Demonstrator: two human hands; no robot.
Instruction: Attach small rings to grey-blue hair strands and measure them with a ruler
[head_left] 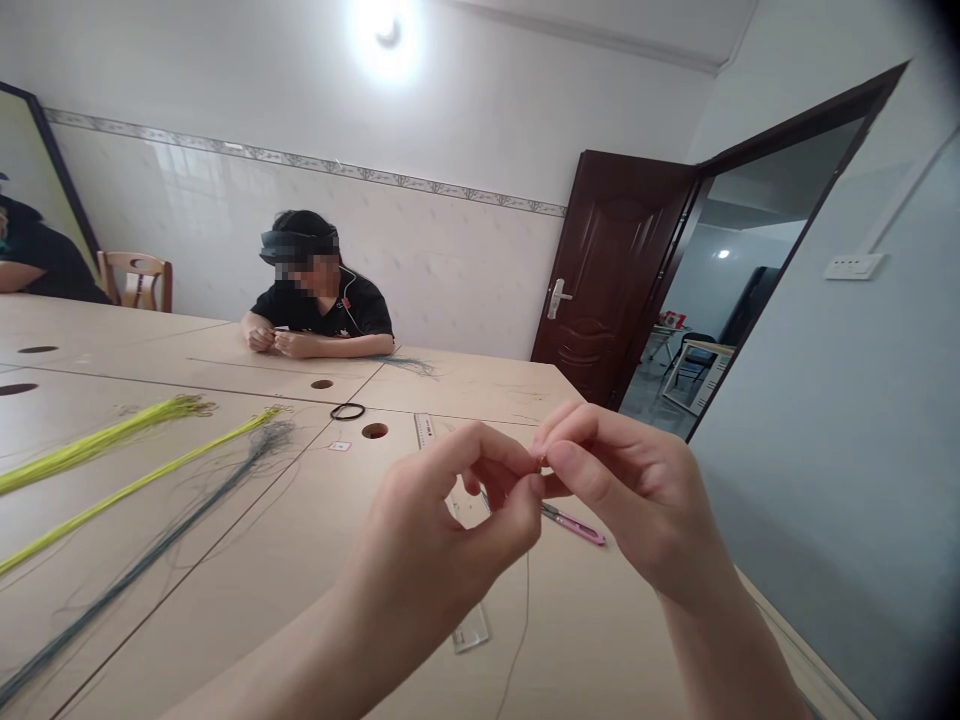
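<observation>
My left hand (457, 500) and my right hand (630, 480) meet fingertip to fingertip above the table. Both are closed in a pinch around the end of a thin grey cord (527, 590), which hangs down toward the table's near side. A tiny reddish bit shows between the fingertips, too small to name. Beneath my left hand lies a clear ruler (471, 635), partly covered by the hand. Just under my right hand is a small pink-handled tool (581, 525), its dark front end partly hidden.
Two yellow-green cord bundles (97, 440) and a grey-blue cord bundle (165, 535) stretch across the left of the table. A black ring (347, 411) and a small white tag (339, 446) lie near a cable hole (375, 431). Across the table sits a person (322, 300), hands together.
</observation>
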